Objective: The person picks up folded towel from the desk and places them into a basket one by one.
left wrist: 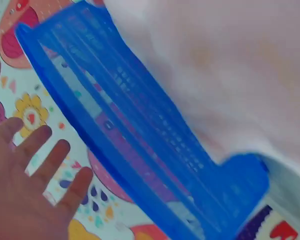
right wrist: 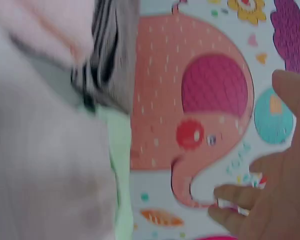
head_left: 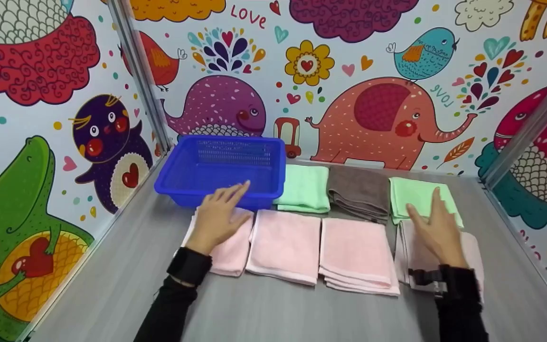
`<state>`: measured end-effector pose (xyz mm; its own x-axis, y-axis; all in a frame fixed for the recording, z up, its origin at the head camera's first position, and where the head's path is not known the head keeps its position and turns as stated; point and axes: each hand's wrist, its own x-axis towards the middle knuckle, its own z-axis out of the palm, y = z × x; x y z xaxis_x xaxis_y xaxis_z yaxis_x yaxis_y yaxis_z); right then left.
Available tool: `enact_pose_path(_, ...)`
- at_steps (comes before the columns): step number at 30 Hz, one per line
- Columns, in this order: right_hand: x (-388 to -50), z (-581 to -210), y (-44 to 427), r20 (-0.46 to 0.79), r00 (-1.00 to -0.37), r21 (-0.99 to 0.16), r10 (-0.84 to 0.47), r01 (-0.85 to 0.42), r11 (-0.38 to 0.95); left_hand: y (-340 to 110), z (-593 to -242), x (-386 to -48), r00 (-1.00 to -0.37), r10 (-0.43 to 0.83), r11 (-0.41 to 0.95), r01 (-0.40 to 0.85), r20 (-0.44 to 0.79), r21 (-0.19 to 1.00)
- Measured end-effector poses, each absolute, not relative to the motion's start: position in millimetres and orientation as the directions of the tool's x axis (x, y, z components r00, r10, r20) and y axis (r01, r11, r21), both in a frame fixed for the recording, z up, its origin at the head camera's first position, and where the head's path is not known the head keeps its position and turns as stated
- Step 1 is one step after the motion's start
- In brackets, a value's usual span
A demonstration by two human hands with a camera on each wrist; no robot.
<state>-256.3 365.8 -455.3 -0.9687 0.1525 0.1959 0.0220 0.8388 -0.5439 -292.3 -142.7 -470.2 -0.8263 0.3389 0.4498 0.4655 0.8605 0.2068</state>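
My left hand [head_left: 219, 219], fingers spread, is over the leftmost folded pink towel [head_left: 233, 259]. Its fingertips reach the front rim of a blue plastic basket [head_left: 171, 194]; whether they touch it I cannot tell. On the right, my other hand [head_left: 439, 233] spreads its fingers above a folded pale pink towel [head_left: 473, 251] and a light green towel [head_left: 409, 192] behind it. Neither hand holds anything. Between them lie two more folded pink towels [head_left: 284, 247], [head_left: 356, 251]. The left wrist view shows the basket's slotted wall [left wrist: 135, 105] beside the extended fingers [left wrist: 72, 192].
Behind the pink row, a green towel [head_left: 304, 187] and a brown towel [head_left: 361, 190] lie folded, the green one against the basket. Cartoon-printed walls [head_left: 297, 137] enclose the grey table [head_left: 273, 313] at the back and sides, with metal posts [head_left: 143, 76] at the corners.
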Motion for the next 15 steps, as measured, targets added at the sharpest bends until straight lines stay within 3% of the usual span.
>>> enact_pose_path(6,-262,-471,282,0.154,-0.988,-0.666,-0.006,-0.108,0.738,-106,-482,-279,-0.801,0.474,0.767,0.579,0.365,0.276)
enact_pose_path(10,-253,-493,227,0.137,-0.969,-0.694,-0.204,-0.241,0.678,-95,-494,-270,-0.859,0.467,0.784,0.513,0.21,0.35)
enact_pose_path(15,-243,-515,196,0.173,-0.918,-0.613,-0.357,-0.384,0.69,-91,-502,-263,-0.916,0.397,0.832,0.389,0.066,0.394)
